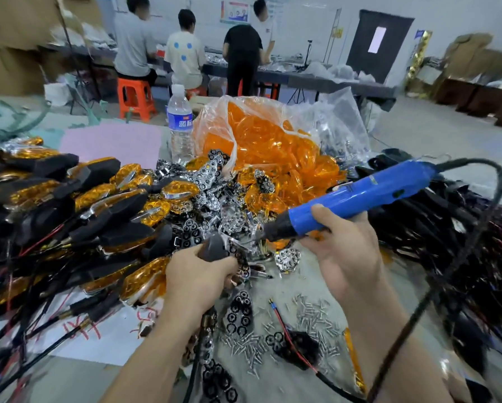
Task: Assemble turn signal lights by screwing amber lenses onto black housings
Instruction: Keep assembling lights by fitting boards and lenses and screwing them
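My left hand (198,276) grips a black turn signal housing (214,249) at the middle of the table, its chrome reflector side turned to the right. My right hand (342,245) holds a blue electric screwdriver (357,196), whose black tip points left at the housing. A clear bag of loose amber lenses (261,141) lies behind. Small silver screws (310,321) are scattered on the table below my right hand.
Assembled lights with amber lenses and wires are heaped at the left (78,205). Black wired housings pile up at the right (447,228). Chrome reflectors (212,199) litter the centre. A water bottle (180,123) stands behind. Three people work at a far table (316,80).
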A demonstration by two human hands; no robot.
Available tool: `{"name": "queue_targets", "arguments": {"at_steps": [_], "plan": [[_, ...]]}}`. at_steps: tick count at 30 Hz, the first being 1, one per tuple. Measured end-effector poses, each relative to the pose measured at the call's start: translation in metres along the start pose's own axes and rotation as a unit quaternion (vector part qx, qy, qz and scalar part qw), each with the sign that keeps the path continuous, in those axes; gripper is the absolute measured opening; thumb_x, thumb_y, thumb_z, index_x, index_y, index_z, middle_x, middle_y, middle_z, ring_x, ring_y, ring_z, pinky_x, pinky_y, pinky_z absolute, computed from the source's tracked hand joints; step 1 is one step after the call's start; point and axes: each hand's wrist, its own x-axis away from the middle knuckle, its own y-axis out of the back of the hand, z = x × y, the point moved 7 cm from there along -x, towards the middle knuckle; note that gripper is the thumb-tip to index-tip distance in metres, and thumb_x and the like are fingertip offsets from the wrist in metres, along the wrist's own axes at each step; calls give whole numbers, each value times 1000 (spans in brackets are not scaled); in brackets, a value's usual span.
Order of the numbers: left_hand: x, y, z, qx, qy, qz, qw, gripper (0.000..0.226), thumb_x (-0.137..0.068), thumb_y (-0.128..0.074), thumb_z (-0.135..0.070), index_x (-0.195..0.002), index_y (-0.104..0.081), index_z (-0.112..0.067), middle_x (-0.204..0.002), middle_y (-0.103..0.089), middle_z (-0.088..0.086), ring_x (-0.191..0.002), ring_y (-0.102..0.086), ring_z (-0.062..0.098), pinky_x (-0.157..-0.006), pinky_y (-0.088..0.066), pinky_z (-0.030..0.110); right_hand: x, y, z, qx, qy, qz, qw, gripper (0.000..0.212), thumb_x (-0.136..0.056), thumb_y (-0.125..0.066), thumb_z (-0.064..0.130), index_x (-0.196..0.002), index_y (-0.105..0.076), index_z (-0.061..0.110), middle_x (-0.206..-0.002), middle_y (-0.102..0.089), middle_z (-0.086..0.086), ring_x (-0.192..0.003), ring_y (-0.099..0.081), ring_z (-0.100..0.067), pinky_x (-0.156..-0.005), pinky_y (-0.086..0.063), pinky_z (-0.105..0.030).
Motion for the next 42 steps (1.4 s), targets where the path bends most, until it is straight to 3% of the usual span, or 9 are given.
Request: {"name": "queue_targets", "arguments": {"at_steps": [4, 7, 13, 17, 23, 30, 38, 42], "plan": [[-1, -2, -2, -9, -8, 0, 1000, 21, -62, -76, -10, -49, -61, -16, -45, -59, -4, -32, -44, 4, -33, -31, 15, 1, -6, -17, -118, -31, 33, 992, 42, -86, -63, -3, -122, -53, 17, -103, -60, -15, -101, -64, -35, -98, -53, -65], [-7, -2, 1, -12, -7, -7, 1000, 19, -65, -77, -11, -53, -63, -14, -47, -61, -4, -34, -47, 5, -35, -33, 16, 0, -4, -27, -156, -33, 37, 987, 52, -76, -67, 1, -125, -55, 16, -101, -64, -17, -109, -63, -40, -98, -52, -66], [-11, -2, 2, -57, -24, -31, 998, 13, -64, -78, -16, -60, -68, -9, -52, -67, 2, -34, -46, 7, -33, -34, 17, -3, 10, -37, -168, -39, 42, 984, 44, -76, -66, 0, -117, -58, 16, -111, -59, -20, -122, -63, -46, -95, -55, -64], [-11, -1, 3, -76, -39, -40, 996, 14, -64, -77, -20, -65, -70, -8, -58, -70, 6, -42, -49, 10, -39, -39, 21, 1, 12, -41, -167, -43, 49, 984, 33, -75, -68, 0, -102, -66, 19, -109, -61, -20, -111, -68, -38, -97, -54, -65], [-13, 2, 7, -74, -32, -46, 996, 14, -65, -79, -21, -65, -70, -10, -60, -71, 5, -44, -52, 11, -38, -38, 21, 2, 15, -43, -179, -34, 47, 982, 40, -75, -70, 0, -110, -65, 20, -109, -65, -19, -109, -70, -36, -97, -53, -67], [-11, 2, 6, -88, -36, -48, 994, 15, -65, -77, -20, -63, -67, -9, -61, -71, 6, -40, -48, 9, -35, -34, 19, 1, 15, -47, -204, -29, 51, 977, 51, -74, -71, -4, -119, -65, 21, -110, -64, -19, -119, -66, -41, -97, -52, -68], [-9, 1, 6, -95, -27, -41, 994, 20, -60, -77, -26, -69, -70, -10, -63, -72, 6, -47, -56, 14, -37, -40, 20, 5, 7, -44, -191, -17, 76, 979, 47, -77, -67, -6, -115, -64, 21, -101, -69, -13, -99, -72, -29, -98, -55, -62], [-8, 2, 6, -85, -28, -46, 995, 18, -60, -76, -24, -68, -71, -10, -62, -72, 7, -40, -47, 8, -34, -34, 18, 12, -4, -37, -173, 6, 135, 976, 53, -83, -59, -16, -123, -54, 19, -104, -66, -13, -99, -67, -28, -106, -49, -61]]}}
